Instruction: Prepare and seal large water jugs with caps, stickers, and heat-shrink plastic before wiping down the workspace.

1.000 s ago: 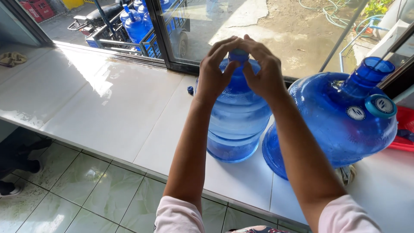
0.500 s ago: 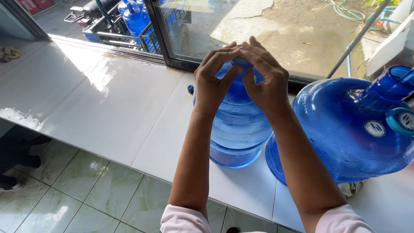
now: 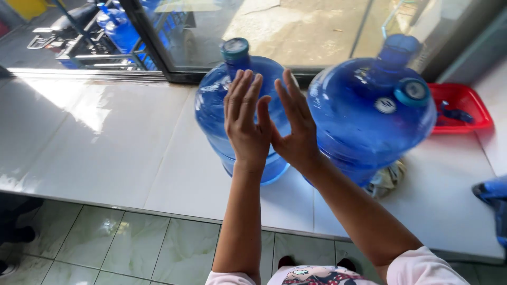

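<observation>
Red tray sits far right on the white counter, crumpled rag nearby, glass window behind.

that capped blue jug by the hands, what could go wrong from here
1. Both the left hand and right hand are open in front of the capped blue jug, with no grip on it; it looks tilted, so it might tip.
2. The second blue jug stands close beside it on a crumpled rag; a knock could unsettle it.
3. The white tiled ledge looks glossy, so a jug might slide.
</observation>
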